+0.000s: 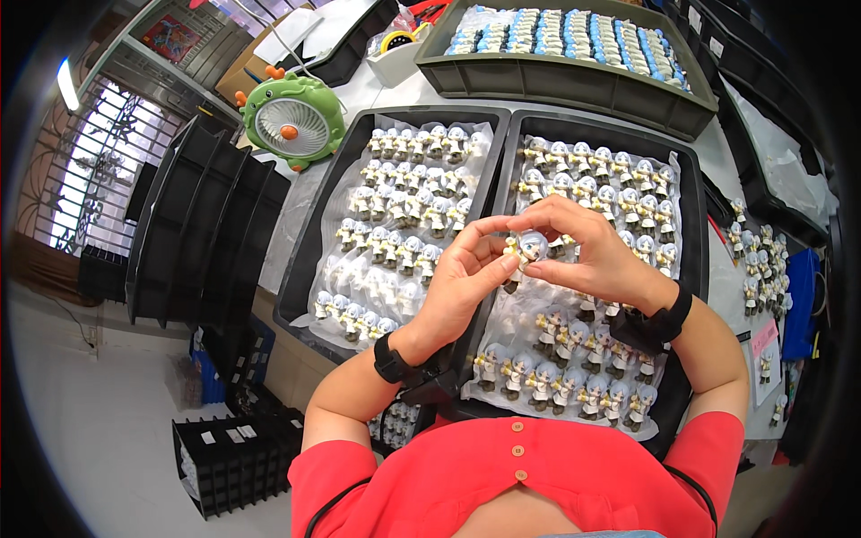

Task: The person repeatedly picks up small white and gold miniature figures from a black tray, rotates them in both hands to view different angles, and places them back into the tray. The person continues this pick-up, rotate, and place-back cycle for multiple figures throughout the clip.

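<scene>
A small figurine [526, 252] with pale hair, a white outfit and a dark base is held between both hands above the right black tray [489, 309]. Thumb and fingers of my left hand [471, 269] close on its left side. My right hand [592, 247] grips it from the right, fingers curled over its top. Beneath my hands, rows of similar figurines [565, 381] stand on a white plastic liner in this tray. More of them [404, 242] fill the left black tray [354, 148] in rows.
A green fan [294, 121] stands beyond the left tray. Behind the trays, an olive crate [565, 90] holds rows of blue and white pieces. Loose figurines [762, 260] and a blue bin [801, 300] are at the right. Black trays are stacked [202, 224] at the left.
</scene>
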`<action>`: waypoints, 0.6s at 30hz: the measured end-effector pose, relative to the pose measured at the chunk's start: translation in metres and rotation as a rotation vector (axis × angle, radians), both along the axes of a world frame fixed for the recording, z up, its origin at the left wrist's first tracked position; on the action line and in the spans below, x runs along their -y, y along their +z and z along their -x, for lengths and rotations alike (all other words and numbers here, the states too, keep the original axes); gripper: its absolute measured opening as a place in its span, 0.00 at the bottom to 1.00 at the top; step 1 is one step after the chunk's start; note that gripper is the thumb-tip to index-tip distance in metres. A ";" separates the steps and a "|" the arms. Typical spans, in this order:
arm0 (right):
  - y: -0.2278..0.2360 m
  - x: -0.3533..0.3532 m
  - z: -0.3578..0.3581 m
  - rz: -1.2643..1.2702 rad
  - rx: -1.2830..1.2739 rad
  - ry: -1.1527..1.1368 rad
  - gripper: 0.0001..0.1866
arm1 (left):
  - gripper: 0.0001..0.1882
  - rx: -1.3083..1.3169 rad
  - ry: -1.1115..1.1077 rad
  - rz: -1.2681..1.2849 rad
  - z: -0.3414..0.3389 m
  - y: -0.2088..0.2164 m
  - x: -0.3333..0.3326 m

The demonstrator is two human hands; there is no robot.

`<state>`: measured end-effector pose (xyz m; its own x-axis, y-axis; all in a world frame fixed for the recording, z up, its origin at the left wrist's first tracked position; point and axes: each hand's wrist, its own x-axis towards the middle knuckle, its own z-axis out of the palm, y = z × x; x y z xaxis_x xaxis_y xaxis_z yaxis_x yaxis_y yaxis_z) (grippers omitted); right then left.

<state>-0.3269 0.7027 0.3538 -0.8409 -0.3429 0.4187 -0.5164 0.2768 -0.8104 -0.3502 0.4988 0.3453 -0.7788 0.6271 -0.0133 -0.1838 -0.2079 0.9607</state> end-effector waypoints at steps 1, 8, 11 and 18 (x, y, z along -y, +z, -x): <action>0.000 -0.001 0.000 -0.008 0.018 0.006 0.20 | 0.22 0.003 0.000 0.008 0.000 0.000 0.000; -0.002 -0.002 -0.001 -0.024 0.059 0.026 0.20 | 0.22 -0.002 -0.015 0.053 0.002 -0.003 0.001; -0.003 -0.002 -0.001 -0.032 0.050 0.029 0.20 | 0.22 0.001 -0.017 0.058 0.001 -0.001 0.001; -0.008 -0.002 0.001 -0.046 -0.036 0.028 0.19 | 0.23 -0.002 -0.035 0.111 0.003 -0.002 0.001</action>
